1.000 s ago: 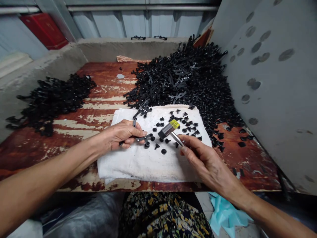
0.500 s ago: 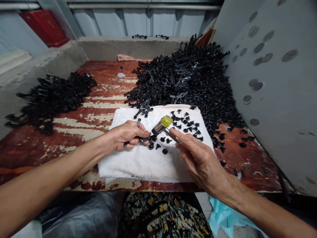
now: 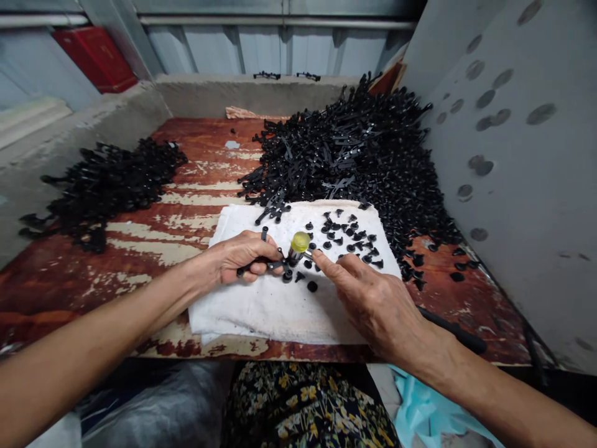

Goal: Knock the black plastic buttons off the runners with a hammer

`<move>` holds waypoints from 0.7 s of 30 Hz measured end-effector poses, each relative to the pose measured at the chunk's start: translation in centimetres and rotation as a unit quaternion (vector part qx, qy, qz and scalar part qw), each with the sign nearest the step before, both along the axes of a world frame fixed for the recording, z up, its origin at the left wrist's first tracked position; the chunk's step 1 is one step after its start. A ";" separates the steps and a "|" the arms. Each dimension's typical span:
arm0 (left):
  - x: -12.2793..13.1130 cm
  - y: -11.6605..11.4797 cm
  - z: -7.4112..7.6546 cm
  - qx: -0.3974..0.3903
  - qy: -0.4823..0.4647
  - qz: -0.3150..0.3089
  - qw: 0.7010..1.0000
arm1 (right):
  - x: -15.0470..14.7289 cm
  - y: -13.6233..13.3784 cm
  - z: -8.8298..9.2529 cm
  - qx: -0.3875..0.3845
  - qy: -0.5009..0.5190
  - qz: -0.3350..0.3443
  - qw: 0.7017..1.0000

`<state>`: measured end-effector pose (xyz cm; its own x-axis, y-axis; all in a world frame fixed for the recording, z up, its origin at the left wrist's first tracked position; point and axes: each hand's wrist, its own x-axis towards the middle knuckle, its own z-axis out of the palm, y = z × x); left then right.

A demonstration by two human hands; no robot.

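Note:
My left hand is closed around a black jointed plastic bracket whose arms stick out between the fingers, over a folded white cloth. My right hand grips a mallet with a clear yellow face and a metal head; the index finger lies along its shaft, and the black handle end shows behind the wrist. The mallet head stands upright over the bracket's end, dark face down; whether it touches is hard to tell. Small black round-headed plugs lie scattered on the cloth beside both hands.
A large heap of black brackets and plugs covers the back right. Another pile of black assemblies lies at the left on the worn red-brown board. A concrete ledge runs behind, and a grey panel rises at the right.
The mallet head has swung down from a tilted position to upright at the bracket's end, and my right hand has turned with it. My left hand keeps its grip. The view has shifted slightly.

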<state>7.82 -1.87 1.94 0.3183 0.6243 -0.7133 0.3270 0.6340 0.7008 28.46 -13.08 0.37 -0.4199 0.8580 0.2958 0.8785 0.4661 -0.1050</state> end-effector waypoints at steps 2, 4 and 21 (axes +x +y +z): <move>-0.1 -0.1 0.0 0.001 -0.006 0.003 1.000 | 0.0 0.0 -0.1 -0.011 0.009 0.001 1.000; -0.1 -0.1 0.0 0.005 -0.004 0.003 1.000 | 0.0 0.0 0.0 -0.024 0.040 0.011 0.999; -0.2 -0.2 0.0 0.013 -0.006 -0.012 1.000 | -0.3 -0.7 0.2 0.094 0.147 0.033 0.984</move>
